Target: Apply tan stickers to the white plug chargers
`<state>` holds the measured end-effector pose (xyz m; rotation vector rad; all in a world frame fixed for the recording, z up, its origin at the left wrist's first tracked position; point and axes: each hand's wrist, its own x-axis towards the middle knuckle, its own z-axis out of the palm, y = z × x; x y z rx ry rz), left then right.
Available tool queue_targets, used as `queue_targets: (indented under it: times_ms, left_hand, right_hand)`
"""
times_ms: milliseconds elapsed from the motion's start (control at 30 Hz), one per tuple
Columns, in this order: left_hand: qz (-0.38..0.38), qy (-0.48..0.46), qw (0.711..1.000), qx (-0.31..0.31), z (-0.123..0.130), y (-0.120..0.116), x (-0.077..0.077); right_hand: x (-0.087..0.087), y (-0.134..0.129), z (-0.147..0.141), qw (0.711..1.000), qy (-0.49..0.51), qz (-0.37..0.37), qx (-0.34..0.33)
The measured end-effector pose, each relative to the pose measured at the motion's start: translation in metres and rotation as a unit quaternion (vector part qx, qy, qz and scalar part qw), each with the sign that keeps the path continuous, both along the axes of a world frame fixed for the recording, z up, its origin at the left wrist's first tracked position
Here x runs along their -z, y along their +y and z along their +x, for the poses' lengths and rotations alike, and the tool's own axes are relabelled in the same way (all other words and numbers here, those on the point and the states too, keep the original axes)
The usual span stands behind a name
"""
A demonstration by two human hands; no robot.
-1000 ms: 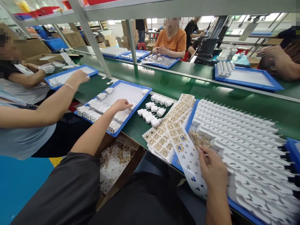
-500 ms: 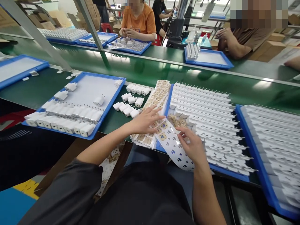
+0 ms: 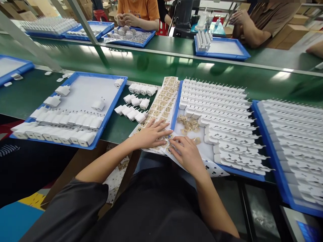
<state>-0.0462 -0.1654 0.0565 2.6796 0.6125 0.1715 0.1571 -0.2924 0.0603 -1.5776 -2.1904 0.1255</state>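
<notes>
My left hand lies flat with fingers spread on a stack of tan-and-white sticker sheets. Close to its fingertips, my right hand has its thumb and fingers drawn together over the top sheet; whatever is between them is hidden. The white, dark-marked end of that sheet curls out under my right wrist, past the table edge. Beyond my right hand, crumpled tan sticker scraps lie in a blue-rimmed tray packed with rows of white plug chargers.
Loose white chargers stand left of the sheets. Another blue tray farther left holds more chargers, and a full tray sits at the right. Across the green belt, co-workers sit by trays. A metal post rises at left.
My right hand has moved left and down, close to my left hand. The sheet's free end now extends farther right. More of the tan scraps shows. The view has tilted slightly down.
</notes>
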Motion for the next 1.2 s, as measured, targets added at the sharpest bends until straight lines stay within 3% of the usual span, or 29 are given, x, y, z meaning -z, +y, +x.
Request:
queue_targets:
  times_ms: [300, 633, 833, 1200]
  left_hand:
    - [0.001, -0.016, 1.0, 0.009, -0.003, -0.008, 0.003]
    - [-0.002, 0.001, 1.0, 0.009, -0.014, -0.02, 0.001]
    - [-0.015, 0.0, 1.0, 0.013, -0.012, -0.018, 0.002]
    - [0.005, 0.03, 0.999, 0.038, -0.014, -0.018, 0.001]
  right_hand:
    - [0.004, -0.009, 0.001, 0.996, 0.087, -0.022, 0.01]
    - [0.008, -0.02, -0.01, 0.997, 0.073, -0.004, -0.008]
    - [0.0, -0.015, -0.008, 0.998, 0.054, -0.04, -0.022]
    - [0.007, -0.018, -0.007, 0.994, 0.103, -0.021, -0.033]
